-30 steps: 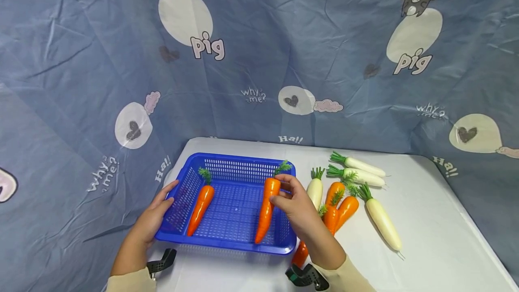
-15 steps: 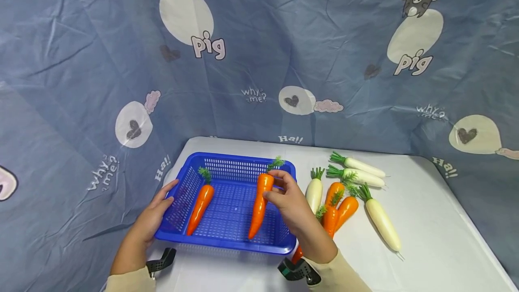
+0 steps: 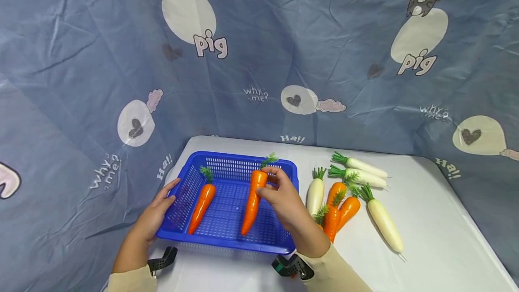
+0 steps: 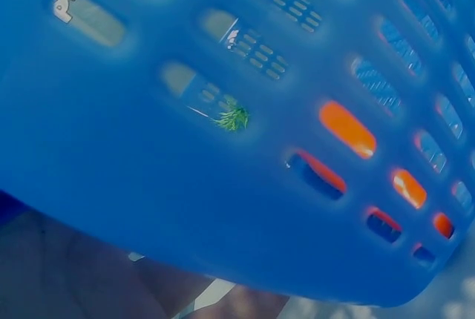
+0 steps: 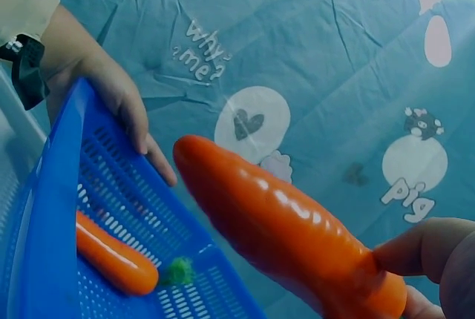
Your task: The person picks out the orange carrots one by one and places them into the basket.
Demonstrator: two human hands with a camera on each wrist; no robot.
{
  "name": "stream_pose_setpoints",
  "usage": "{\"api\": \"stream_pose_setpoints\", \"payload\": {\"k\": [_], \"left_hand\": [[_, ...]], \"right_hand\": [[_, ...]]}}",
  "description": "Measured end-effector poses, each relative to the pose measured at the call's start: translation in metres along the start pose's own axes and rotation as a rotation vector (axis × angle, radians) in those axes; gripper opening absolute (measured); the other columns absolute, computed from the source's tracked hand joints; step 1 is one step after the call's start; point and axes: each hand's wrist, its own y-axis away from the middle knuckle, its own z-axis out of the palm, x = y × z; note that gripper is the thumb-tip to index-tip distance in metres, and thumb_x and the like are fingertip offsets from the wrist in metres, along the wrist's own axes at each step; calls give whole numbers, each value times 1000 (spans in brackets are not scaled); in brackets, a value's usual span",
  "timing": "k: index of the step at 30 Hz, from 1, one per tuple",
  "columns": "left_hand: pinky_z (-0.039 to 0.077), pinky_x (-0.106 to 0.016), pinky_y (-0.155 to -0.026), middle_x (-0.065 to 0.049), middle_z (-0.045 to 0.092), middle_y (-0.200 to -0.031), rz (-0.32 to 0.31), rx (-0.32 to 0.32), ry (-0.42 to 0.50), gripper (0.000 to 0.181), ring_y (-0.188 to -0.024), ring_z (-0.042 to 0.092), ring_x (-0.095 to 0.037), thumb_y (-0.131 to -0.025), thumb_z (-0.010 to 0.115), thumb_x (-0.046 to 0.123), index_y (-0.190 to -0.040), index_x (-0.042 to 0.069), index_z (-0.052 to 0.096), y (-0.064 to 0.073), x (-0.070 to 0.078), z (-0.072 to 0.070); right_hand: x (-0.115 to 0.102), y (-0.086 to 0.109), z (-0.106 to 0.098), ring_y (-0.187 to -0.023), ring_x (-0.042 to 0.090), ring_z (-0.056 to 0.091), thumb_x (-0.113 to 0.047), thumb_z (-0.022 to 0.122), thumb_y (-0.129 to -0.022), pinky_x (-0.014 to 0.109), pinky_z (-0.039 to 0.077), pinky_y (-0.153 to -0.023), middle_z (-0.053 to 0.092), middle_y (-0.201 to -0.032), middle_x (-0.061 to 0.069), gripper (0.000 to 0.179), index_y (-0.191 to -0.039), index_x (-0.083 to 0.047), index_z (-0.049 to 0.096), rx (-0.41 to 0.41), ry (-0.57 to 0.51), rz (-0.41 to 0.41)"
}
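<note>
In the right hand [image 3: 284, 195], our grip is narrow, thumb and fingers pinching a carrot [image 3: 252, 205] near its leafy top. That carrot hangs over the blue basket [image 3: 227, 243], its tip toward seven o'clock in the head view, and it seems raised from the basket's floor. Over the last second we have carried it from the basket's three o'clock side toward the middle, nearer the second carrot [image 3: 201, 208] lying at nine o'clock; we judge that the placing is under way, the release not yet made. Our carrot is glossy, tapered and lightly ridged, with feathery greenery. The basket looks like plastic, its walls pierced with slots. Our left hand [image 3: 156, 211] touches its rim at nine o'clock; hidden fingers keep us from telling whether it grips. Beyond the basket, toward three o'clock, several loose carrots [image 3: 332, 220] overlap on the white table [image 3: 425, 184], with smooth ivory radishes [image 3: 384, 224], green-stemmed, some showing thread-like roots, around them.
</note>
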Motion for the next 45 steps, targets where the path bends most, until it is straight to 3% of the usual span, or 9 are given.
{"api": "stream_pose_setpoints", "payload": {"k": [11, 19, 27, 35, 42, 45], "left_hand": [[42, -37, -93, -15, 1, -175, -7, -4, -25, 57, -146, 28, -44, -114, 27, 26, -168, 35, 14, 6, 1, -1], [49, -38, -86, -18, 13, -171, -7, -2, 8, 56, -129, 44, -41, -114, 26, 25, -168, 36, 16, 3, 1, 1], [43, -38, -92, -16, 3, -175, -9, -11, -16, 57, -142, 30, -44, -114, 27, 27, -168, 38, 15, 3, 3, 0], [44, -37, -92, -16, 6, -175, -8, -6, -12, 57, -142, 32, -42, -114, 27, 25, -168, 36, 15, 2, 1, 2], [48, -37, -84, -18, 13, -170, 16, -19, 8, 56, -127, 43, -38, -114, 26, 24, -168, 35, 15, 0, 1, 2], [49, -37, -85, -18, 11, -172, 7, -13, 5, 56, -128, 43, -39, -114, 26, 25, -168, 36, 15, 0, 1, 0]], "right_hand": [[-1, -5, 14, -105, 26, 66, 1, 66, -88, 37, 55, -92, 51, -130, 24, 53, -139, -2, 49, -24, 7, 13], [0, -13, 16, -103, 28, 66, 1, 66, -89, 37, 56, -94, 51, -128, 25, 52, -138, -1, 50, -24, 8, 27], [-5, -23, 21, -104, 29, 64, 4, 65, -88, 31, 57, -89, 48, -121, 22, 53, -138, 0, 49, -36, -93, 77], [-4, -28, 26, -101, 29, 65, 1, 67, -88, 32, 57, -90, 50, -122, 23, 51, -136, 0, 49, -43, -26, 71], [-4, -32, 31, -102, 29, 65, 0, 68, -88, 33, 57, -91, 52, -124, 24, 51, -136, -1, 51, -47, 16, 61], [-6, -33, 34, -103, 30, 65, 0, 69, -89, 34, 58, -92, 51, -123, 23, 51, -136, -2, 51, -57, 29, 63]]}}
